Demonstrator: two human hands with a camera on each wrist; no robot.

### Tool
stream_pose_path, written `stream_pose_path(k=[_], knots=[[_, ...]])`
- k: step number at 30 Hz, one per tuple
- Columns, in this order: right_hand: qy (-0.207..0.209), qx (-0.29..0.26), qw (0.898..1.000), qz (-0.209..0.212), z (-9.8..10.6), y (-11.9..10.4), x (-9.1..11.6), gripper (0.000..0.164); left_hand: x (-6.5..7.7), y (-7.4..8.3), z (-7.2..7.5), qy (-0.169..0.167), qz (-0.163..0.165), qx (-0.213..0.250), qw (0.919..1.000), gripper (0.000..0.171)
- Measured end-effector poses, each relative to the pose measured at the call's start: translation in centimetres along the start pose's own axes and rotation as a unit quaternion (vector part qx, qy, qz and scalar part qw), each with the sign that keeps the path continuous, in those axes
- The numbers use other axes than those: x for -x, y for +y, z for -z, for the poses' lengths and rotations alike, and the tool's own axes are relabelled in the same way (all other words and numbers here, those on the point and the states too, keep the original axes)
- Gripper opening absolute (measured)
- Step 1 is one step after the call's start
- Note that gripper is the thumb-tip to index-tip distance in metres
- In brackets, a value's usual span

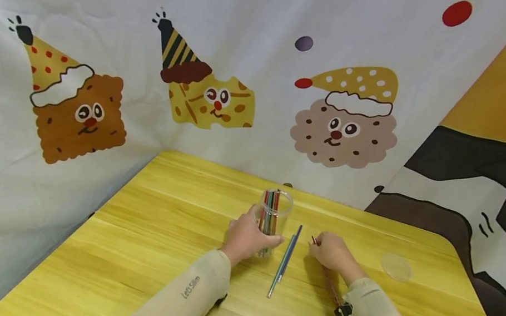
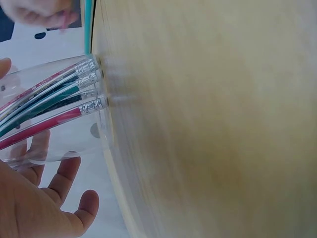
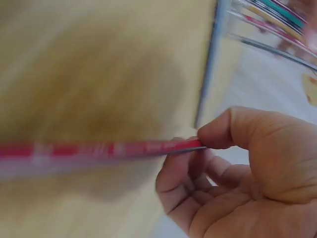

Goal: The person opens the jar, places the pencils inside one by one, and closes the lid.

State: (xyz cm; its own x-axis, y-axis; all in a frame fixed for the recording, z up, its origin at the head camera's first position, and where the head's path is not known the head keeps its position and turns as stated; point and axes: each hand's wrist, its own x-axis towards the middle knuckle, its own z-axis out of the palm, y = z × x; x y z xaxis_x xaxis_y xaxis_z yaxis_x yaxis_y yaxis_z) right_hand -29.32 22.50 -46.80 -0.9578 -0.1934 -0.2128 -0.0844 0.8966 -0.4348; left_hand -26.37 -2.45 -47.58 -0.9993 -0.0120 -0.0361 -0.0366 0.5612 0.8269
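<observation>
My left hand [image 1: 245, 237] holds a clear plastic jar [image 1: 280, 224] upright on the table, thumb on one side and fingers around the other. Several pencils [image 2: 54, 116] stand in the jar, red, green and dark ones, with metal-banded ends at the bottom. To the right, my right hand [image 1: 334, 252] pinches a red pencil [image 3: 124, 148] near one end between thumb and fingers, its long part pointing back toward the wrist. Two bluish pencils [image 1: 282, 267] lie side by side on the table between the hands.
A clear round lid [image 1: 396, 267] lies flat on the yellow wood-grain table [image 1: 162, 210], right of my right hand. Behind the table hangs a white cloth [image 1: 256, 23] printed with cartoon snacks.
</observation>
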Motion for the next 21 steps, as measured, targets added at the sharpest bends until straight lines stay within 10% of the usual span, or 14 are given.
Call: stream_pose_path(k=[7,9,12,16,18,21], knots=[[0.152,-0.102,0.977,0.111,7.1,-4.5,1.7,0.044,-0.3,-0.2,-0.2,0.001,-0.006,-0.002,1.0000,0.093],[0.240,-0.137,0.947,0.166,9.3,-7.0,2.9,0.051,-0.3,-0.3,-0.2,0.001,-0.007,-0.002,1.0000,0.094],[0.360,-0.200,0.875,0.254,12.0,-10.7,4.7,0.052,-0.4,-0.2,-0.1,0.000,-0.008,0.000,1.0000,0.093],[0.416,-0.263,0.799,0.345,12.7,-13.6,5.7,0.050,-0.4,-0.3,-0.1,-0.003,-0.009,0.007,0.9999,0.088],[0.417,-0.253,0.793,0.366,12.0,-14.1,5.3,0.049,-0.4,-0.3,-0.2,-0.004,-0.011,0.009,0.9999,0.086],[0.403,-0.211,0.810,0.371,10.0,-13.8,4.3,0.049,-0.3,-0.4,-0.3,-0.005,-0.018,0.007,0.9998,0.086]])
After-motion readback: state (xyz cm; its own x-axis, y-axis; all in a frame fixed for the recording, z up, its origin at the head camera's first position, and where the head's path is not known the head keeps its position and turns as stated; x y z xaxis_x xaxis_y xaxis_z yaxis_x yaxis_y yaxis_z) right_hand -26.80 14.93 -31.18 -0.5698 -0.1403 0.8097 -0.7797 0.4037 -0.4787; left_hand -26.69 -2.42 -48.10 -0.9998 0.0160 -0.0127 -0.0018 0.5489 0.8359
